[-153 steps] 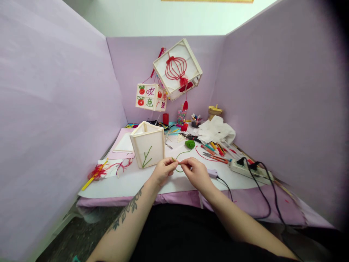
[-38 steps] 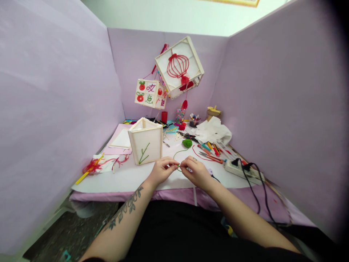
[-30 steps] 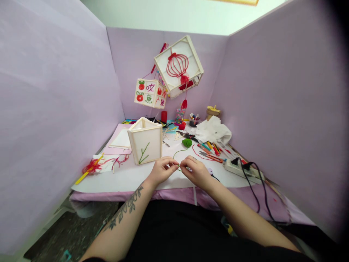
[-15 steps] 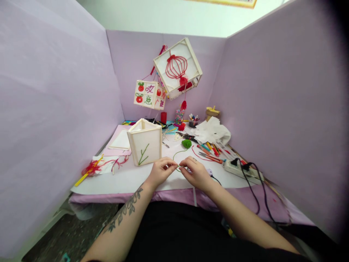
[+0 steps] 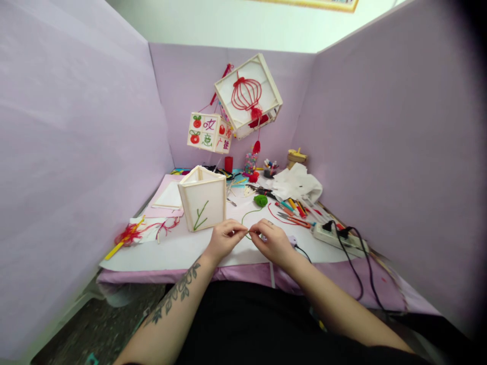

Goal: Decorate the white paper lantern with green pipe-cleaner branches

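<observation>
Near the table's front edge, my left hand [image 5: 225, 240] pinches a green yarn strand [image 5: 247, 213] between thumb and fingertips. Close beside it, my right hand [image 5: 271, 242] pinches the same strand, the fingertips of both hands almost touching. From there the strand curves back to a green yarn ball [image 5: 261, 201]. Just left of my left hand stands a white three-sided lantern [image 5: 205, 203] in a pale wooden frame, with green branch-like lines on its front panel. The yarn's end between the fingertips is too small to make out.
Two decorated lanterns [image 5: 247, 94] hang at the back. Scissors [image 5: 294, 220], markers [image 5: 292, 205] and crumpled white paper [image 5: 297, 182] lie right of the yarn ball. A power strip [image 5: 338, 238] with black cables sits at the right edge. Red threads [image 5: 129, 234] lie at the left.
The fingertips have shifted very slightly while keeping their pinch on the yarn. The lantern and the yarn ball have stayed in place.
</observation>
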A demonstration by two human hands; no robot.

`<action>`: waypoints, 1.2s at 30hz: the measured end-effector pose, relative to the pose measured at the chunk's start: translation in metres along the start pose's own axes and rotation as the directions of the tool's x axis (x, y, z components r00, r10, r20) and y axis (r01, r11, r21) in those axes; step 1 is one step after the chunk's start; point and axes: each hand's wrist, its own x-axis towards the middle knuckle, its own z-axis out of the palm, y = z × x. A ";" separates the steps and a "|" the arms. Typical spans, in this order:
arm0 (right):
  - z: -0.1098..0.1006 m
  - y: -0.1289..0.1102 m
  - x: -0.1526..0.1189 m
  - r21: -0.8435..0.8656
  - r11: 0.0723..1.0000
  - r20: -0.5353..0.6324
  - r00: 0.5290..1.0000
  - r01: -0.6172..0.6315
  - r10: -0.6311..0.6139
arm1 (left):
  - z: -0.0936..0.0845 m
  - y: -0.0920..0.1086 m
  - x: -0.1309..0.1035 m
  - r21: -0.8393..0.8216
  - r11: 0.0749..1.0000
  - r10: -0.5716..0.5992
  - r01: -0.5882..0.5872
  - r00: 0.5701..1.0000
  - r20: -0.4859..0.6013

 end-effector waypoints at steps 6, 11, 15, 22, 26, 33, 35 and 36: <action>0.002 0.000 0.001 0.005 1.000 -0.005 1.000 -0.009 0.009 | 0.000 -0.001 0.000 0.007 1.000 -0.008 0.008 1.000 0.000; 0.001 -0.001 0.001 0.048 0.998 -0.012 0.999 -0.048 0.049 | 0.000 0.000 0.001 0.011 1.000 -0.029 0.028 1.000 0.002; -0.001 -0.002 0.003 0.086 0.990 -0.004 0.993 -0.115 0.116 | 0.001 0.001 0.001 0.017 0.999 -0.044 0.044 0.999 0.004; -0.006 -0.003 0.008 0.226 0.921 0.127 0.947 -0.317 0.295 | 0.000 0.000 0.002 -0.009 1.000 0.007 -0.007 1.000 0.008; -0.006 -0.003 0.009 0.264 0.872 0.198 0.908 -0.412 0.369 | 0.000 -0.003 0.002 -0.038 0.997 0.062 -0.062 0.998 0.009; -0.004 -0.002 0.010 0.284 0.853 0.240 0.894 -0.438 0.379 | 0.001 -0.003 0.002 -0.046 0.995 0.093 -0.093 0.996 0.011; -0.003 -0.002 0.010 0.283 0.853 0.237 0.894 -0.439 0.381 | 0.001 -0.002 0.002 -0.039 0.996 0.086 -0.086 0.996 0.012; -0.004 -0.002 0.010 0.281 0.854 0.236 0.894 -0.438 0.381 | 0.001 -0.002 0.002 -0.035 0.996 0.081 -0.080 0.997 0.013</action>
